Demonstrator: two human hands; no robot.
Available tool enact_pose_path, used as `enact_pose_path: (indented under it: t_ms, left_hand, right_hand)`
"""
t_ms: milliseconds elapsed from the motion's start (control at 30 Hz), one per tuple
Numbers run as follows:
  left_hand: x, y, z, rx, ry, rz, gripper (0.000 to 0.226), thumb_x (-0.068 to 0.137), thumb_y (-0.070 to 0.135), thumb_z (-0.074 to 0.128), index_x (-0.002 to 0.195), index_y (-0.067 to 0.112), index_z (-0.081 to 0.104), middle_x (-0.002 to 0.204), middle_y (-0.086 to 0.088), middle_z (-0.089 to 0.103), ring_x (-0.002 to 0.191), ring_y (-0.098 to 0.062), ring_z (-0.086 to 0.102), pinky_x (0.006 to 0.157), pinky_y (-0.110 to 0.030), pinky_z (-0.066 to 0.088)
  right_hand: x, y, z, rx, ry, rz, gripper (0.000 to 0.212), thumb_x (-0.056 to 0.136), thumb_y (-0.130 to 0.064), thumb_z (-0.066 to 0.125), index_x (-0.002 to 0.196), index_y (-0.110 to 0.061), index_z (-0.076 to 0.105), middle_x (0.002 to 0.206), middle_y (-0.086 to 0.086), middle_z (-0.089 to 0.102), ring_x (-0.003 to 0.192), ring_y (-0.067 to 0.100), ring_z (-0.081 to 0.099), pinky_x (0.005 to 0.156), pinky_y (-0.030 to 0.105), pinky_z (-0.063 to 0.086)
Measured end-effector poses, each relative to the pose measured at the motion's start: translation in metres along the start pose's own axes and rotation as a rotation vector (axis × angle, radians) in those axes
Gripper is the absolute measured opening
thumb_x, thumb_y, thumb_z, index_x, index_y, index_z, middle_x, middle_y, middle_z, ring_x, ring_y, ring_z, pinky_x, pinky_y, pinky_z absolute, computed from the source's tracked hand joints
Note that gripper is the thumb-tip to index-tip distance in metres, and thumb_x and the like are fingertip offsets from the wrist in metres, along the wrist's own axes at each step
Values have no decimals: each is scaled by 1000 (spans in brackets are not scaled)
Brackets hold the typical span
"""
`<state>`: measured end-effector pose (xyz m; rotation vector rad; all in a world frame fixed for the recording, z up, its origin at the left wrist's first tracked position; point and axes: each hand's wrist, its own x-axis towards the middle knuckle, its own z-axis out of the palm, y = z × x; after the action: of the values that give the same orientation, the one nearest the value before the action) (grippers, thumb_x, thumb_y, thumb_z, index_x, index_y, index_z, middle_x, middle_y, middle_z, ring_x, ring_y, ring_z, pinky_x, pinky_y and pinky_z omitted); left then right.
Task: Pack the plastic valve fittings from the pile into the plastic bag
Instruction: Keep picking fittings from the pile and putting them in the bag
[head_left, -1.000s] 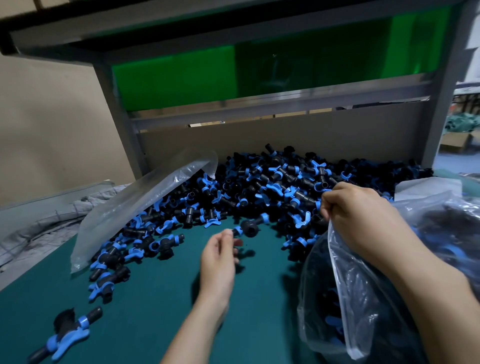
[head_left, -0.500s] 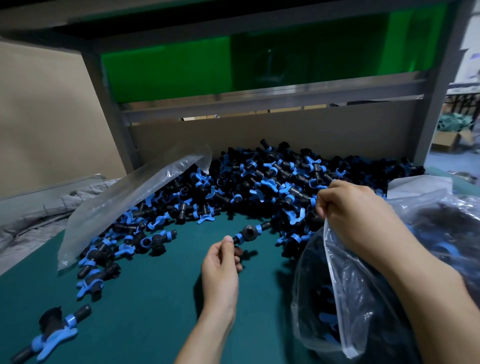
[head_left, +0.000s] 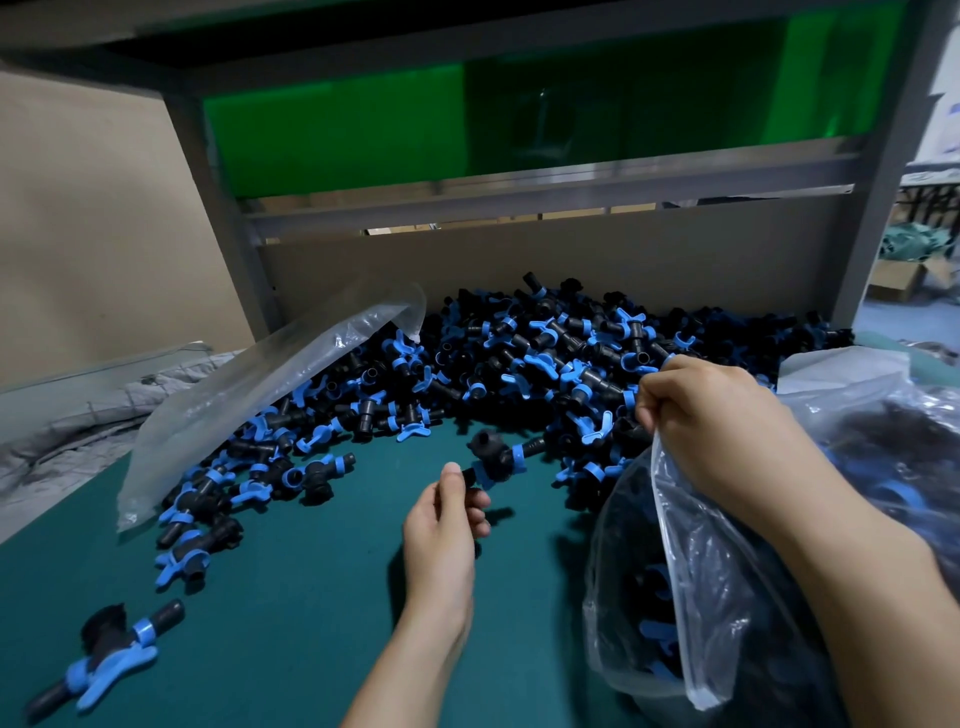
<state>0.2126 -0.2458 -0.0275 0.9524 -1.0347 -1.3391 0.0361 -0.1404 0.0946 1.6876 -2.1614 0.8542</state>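
A dark green mat covers the workbench, backed by a brown board with a green panel above it. Against that board lies the pile of black valve fittings with blue handles, spreading forward onto the mat. Just in front of the pile's near edge, the left hand pinches one end of a single fitting between thumb and fingertips, the other fingers curled in under it; the fitting's far end points back toward the pile. At the pile's right front edge, the right hand is closed in a fist on the rim of the plastic bag, holding the mouth up. The bag hangs in front of the pile on that side, and black and blue fittings show through its clear wall. Right of the pile, behind that arm, is a second bag with dark contents. A flat bag lies slanted over the pile's left edge, touching the fittings under it. Well in front of the pile on the left, a stray fitting lies alone on the mat.
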Motion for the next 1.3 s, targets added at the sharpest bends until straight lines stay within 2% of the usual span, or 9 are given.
enact_pose_path:
  t_ms: [233, 433, 633, 733, 833, 967, 1100, 1300]
  left_hand:
    - [8, 8, -6, -387, 102, -186, 31, 103, 33, 47, 83, 9, 52, 55, 2, 52, 46, -7, 46, 43, -20, 38]
    - [13, 6, -11, -469, 99, -222, 32, 103, 35, 46, 87, 8, 54, 55, 2, 51, 46, -7, 45, 41, -20, 38]
    - [12, 6, -11, -452, 85, -218, 29, 103, 32, 48, 92, 7, 57, 64, 0, 56, 52, -7, 50, 45, -20, 43]
    - [8, 5, -8, -358, 21, -181, 23, 103, 25, 47, 96, 11, 63, 71, 3, 65, 64, -7, 55, 57, -21, 49]
    - [3, 5, -3, -241, -54, -115, 26, 105, 20, 41, 103, 16, 67, 80, 6, 71, 70, -6, 57, 68, -22, 46]
    - [1, 5, -3, -210, -57, -103, 23, 105, 15, 42, 104, 19, 64, 74, 8, 65, 68, -2, 57, 68, -19, 47]
    - [0, 6, -3, -212, -65, -84, 21, 104, 10, 42, 104, 16, 62, 81, 0, 62, 69, -5, 56, 62, -17, 52]
    - [0, 6, -2, -191, -70, -64, 20, 104, 7, 43, 105, 16, 61, 88, -6, 62, 77, -11, 57, 72, -25, 51]
  right_hand:
    - [1, 0, 1, -10, 1, 3, 35, 79, 1, 44, 58, -27, 49, 77, -10, 51, 78, 18, 51, 60, 32, 33]
    - [1, 0, 1, -8, -3, -2, 36, 80, 1, 44, 57, -27, 48, 77, -9, 51, 78, 18, 51, 59, 33, 34]
    - [1, 0, 1, -11, -7, -7, 35, 80, 0, 44, 58, -26, 49, 77, -9, 51, 79, 19, 51, 61, 33, 33]
    - [1, 0, 0, -7, -3, -10, 35, 80, 1, 44, 58, -26, 49, 76, -9, 51, 78, 19, 51, 60, 33, 34]
    - [1, 0, 0, -4, -6, -11, 36, 79, 1, 44, 58, -27, 48, 77, -9, 51, 78, 19, 51, 60, 33, 35]
    - [1, 0, 1, -12, 0, -8, 36, 79, 1, 44, 58, -27, 49, 76, -9, 51, 77, 19, 50, 57, 31, 32]
    - [1, -1, 0, -6, -2, -7, 36, 79, 1, 43, 58, -27, 50, 77, -9, 52, 78, 18, 51, 55, 29, 32]
    - [0, -1, -1, -9, -7, -8, 37, 81, 0, 43, 58, -27, 50, 78, -9, 52, 78, 17, 51, 55, 28, 31]
